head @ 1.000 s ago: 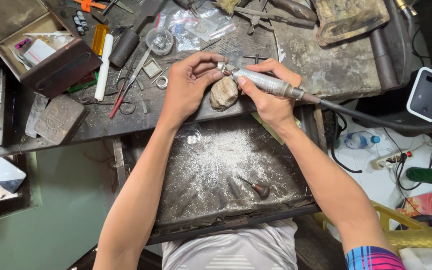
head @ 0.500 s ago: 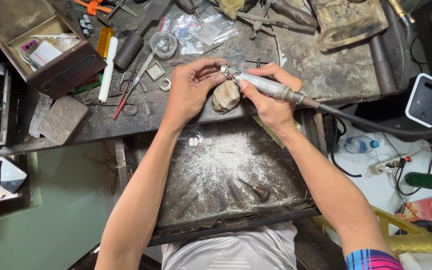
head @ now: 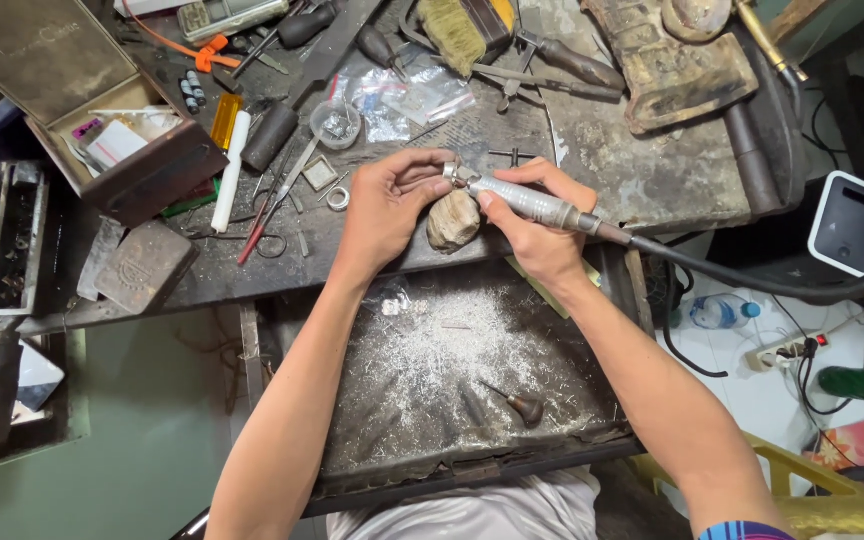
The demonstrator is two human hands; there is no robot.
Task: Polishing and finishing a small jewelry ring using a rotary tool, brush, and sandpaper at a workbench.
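Right hand is clamped on the silver rotary handpiece, left hand pinching something tiny at its tip, and with silvery filings already piled in the tray below, I'd say grinding's well underway.

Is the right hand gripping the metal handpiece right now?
Touching. The head view shows the right hand wrapped around the metal handpiece, thumb underneath and fingers over its barrel, no gap visible.

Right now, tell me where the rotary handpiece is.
Head view, centre: the rotary handpiece lies in the right hand, tip meeting the left hand above the worn bench peg.
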